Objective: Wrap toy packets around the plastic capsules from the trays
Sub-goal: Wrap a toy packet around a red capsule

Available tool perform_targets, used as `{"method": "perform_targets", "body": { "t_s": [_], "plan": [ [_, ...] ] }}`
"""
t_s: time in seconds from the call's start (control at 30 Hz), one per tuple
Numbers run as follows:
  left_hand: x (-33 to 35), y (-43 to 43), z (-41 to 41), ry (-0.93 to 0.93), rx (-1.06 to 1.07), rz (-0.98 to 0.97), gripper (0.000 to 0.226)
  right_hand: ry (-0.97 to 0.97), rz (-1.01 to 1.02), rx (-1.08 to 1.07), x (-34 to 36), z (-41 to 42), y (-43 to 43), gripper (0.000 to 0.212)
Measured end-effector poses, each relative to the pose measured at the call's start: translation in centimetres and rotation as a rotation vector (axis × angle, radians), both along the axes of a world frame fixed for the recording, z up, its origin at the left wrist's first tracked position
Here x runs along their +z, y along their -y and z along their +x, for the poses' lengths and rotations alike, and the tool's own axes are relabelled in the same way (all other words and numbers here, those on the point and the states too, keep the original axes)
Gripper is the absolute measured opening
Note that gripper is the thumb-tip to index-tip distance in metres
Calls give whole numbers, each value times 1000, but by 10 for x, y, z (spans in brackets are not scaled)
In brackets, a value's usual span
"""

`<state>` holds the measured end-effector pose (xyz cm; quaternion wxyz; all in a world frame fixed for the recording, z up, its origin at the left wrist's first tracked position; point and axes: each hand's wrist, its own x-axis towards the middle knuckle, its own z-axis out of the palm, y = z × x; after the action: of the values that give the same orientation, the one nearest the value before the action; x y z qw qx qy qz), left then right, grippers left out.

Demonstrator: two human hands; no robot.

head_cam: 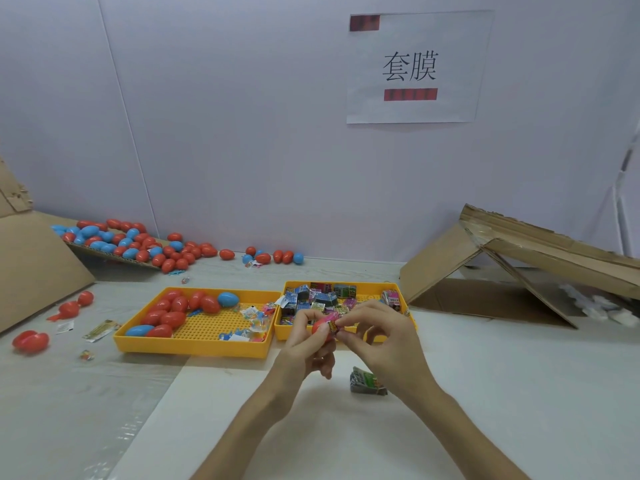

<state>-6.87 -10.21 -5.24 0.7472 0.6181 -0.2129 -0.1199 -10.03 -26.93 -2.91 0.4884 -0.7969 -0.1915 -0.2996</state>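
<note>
A red plastic capsule (319,328) is gripped in my left hand (306,344) just in front of the right yellow tray (281,332). My right hand (384,341) pinches a pink printed packet (333,323) that sits around the capsule's right end. The left yellow tray (194,348) holds several red and blue capsules (173,313) and some small toy bags. Several folded printed packets (322,297) fill the right tray. One green and grey packet (367,382) lies on the table under my right wrist.
A heap of red and blue capsules (138,245) lies on a cardboard ramp at the back left. Loose red capsule halves (31,341) and scraps lie at the left. A collapsed cardboard box (519,268) stands at the right. A paper sign (415,67) hangs on the wall.
</note>
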Motion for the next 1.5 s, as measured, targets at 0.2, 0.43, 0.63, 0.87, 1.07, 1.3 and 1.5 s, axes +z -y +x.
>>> {"method": "perform_targets", "body": {
  "t_s": [0.2,0.43,0.63,0.87,1.07,1.3,1.5],
  "plan": [
    [5,0,-2,-56,-39,-87,36,81,-25,-27,-2,1,0,18],
    [9,1,-3,-62,-41,-98,37,140,-90,-58,-5,3,2,20],
    [7,1,-2,-69,-35,-87,36,158,-114,-59,-7,4,2,17],
    [8,-1,0,-62,-3,-11,31,152,-120,-65,-9,6,4,16],
    [6,-2,1,17,130,64,13,180,-191,-134,-10,6,4,13],
    [7,-1,-2,111,250,84,16,212,-233,-178,-11,7,6,13],
    [6,-3,-1,115,296,53,16,171,-237,-174,-11,7,6,12]
  ]
}}
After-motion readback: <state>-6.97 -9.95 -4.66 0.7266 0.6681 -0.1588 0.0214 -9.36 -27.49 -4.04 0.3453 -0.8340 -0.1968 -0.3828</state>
